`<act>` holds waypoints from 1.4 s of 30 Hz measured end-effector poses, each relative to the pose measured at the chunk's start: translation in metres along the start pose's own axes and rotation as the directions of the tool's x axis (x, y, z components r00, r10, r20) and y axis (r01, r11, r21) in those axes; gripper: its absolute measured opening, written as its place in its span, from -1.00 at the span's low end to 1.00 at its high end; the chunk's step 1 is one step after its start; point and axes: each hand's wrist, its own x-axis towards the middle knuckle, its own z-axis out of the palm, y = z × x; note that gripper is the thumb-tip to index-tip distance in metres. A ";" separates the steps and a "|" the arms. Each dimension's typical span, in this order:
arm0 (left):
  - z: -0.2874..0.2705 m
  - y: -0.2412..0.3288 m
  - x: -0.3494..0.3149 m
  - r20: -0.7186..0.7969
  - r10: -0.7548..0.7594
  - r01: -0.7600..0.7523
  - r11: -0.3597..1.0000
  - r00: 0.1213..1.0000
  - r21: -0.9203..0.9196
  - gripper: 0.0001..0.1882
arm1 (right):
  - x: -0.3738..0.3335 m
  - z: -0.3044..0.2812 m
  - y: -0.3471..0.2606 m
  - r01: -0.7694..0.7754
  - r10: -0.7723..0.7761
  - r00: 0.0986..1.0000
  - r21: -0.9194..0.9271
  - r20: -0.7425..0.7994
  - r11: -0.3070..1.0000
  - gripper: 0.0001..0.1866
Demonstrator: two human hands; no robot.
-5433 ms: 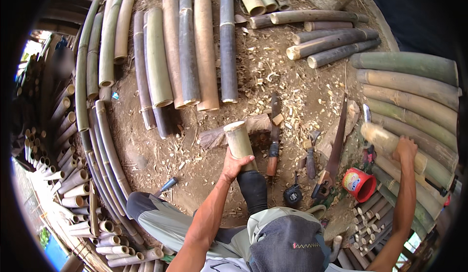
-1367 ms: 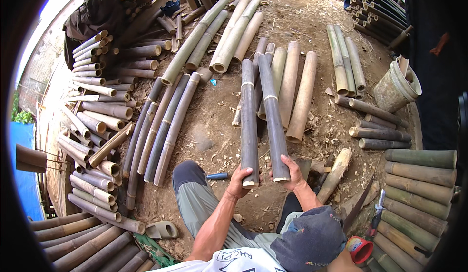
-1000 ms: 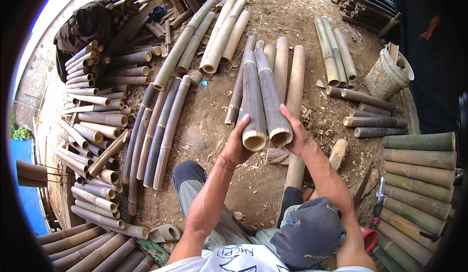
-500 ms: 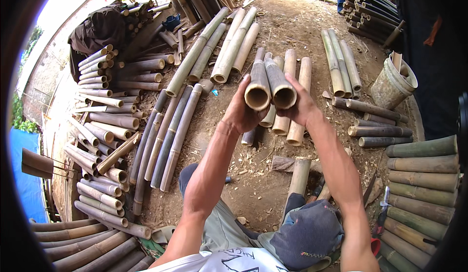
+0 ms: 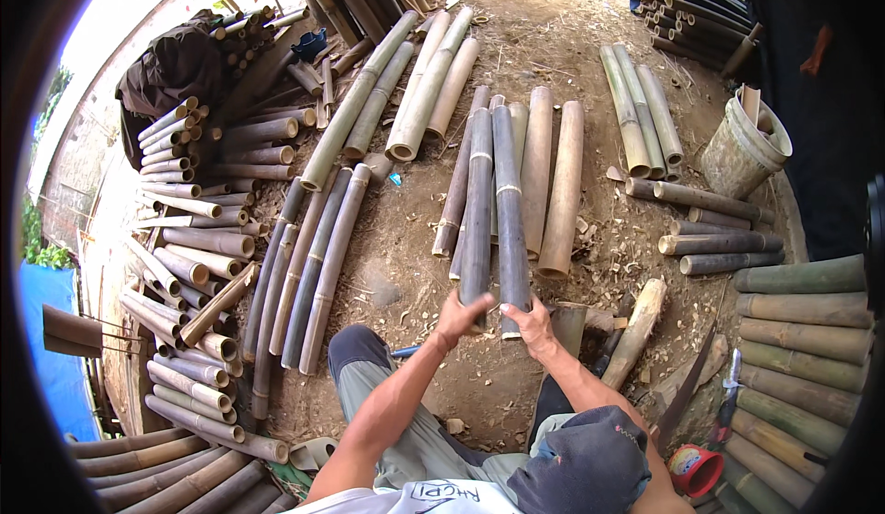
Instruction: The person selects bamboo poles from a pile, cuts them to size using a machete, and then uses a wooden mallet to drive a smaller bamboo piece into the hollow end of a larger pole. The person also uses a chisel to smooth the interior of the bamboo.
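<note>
Two dark grey bamboo tubes lie lengthwise in front of me, pointing away, their far ends closer together than their near ends. My left hand closes around the near end of the left tube. At the near end of the right tube, my right hand grips with the thumb across the top. Beside and partly under them on the ground are a brownish tube to the left and pale tubes to the right.
Cut bamboo is stacked along the left and at the right edge. A dirty white bucket leans at the right. Near my right knee are a split log, a knife and a red container. Shavings litter the dirt floor.
Both hands have come down and toward me with the two dark tubes. The tubes' open near ends faced me before; now the tubes stretch out lengthwise, seen from above.
</note>
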 end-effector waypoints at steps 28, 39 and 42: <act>0.071 0.113 0.043 0.288 0.445 -0.384 0.890 0.848 -0.244 -0.45 | -0.176 -0.167 0.146 -0.446 -0.106 0.596 -0.439 -0.796 0.780 -0.07; 0.112 0.152 -0.014 0.122 0.485 -0.469 0.873 0.866 -0.136 -0.37 | -0.140 -0.176 0.106 -0.475 -0.132 0.749 -0.666 -0.649 0.575 -0.19; 0.112 0.145 -0.013 0.050 0.487 -0.484 0.872 0.872 -0.067 -0.42 | -0.107 -0.166 0.129 -0.521 0.018 0.748 -0.571 -0.663 0.634 -0.07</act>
